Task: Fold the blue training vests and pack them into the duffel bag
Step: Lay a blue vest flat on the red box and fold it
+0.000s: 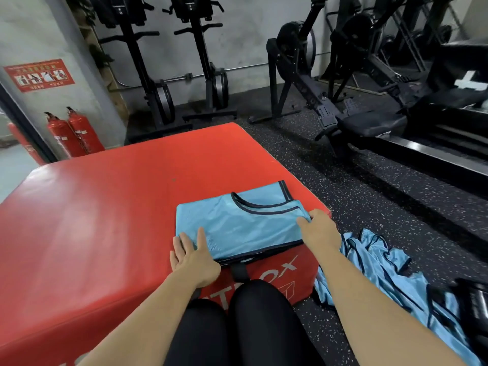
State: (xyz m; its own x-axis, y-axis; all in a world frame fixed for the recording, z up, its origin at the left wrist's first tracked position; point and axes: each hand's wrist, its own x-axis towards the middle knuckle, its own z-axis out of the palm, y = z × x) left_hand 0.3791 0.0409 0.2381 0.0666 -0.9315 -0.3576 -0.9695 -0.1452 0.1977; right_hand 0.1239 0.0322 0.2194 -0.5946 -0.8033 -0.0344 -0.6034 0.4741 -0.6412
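A light blue training vest [237, 223] with dark trim lies folded flat near the front right corner of a red padded box [105, 207]. My left hand [192, 254] rests at the vest's near left corner, thumb on top of the cloth and fingers straight. At the vest's right edge, my right hand [317, 231] has its fingers curled onto the cloth. A heap of unfolded blue vests [383, 276] lies on the floor to the right. A black bag [472, 302] shows partly at the right edge, beside the heap.
My knees in black leggings [237, 326] are against the box front. Rowing machines [330, 107] and other black gym gear stand behind and to the right on speckled rubber floor. Red fire extinguishers [74, 133] stand by the wall at left.
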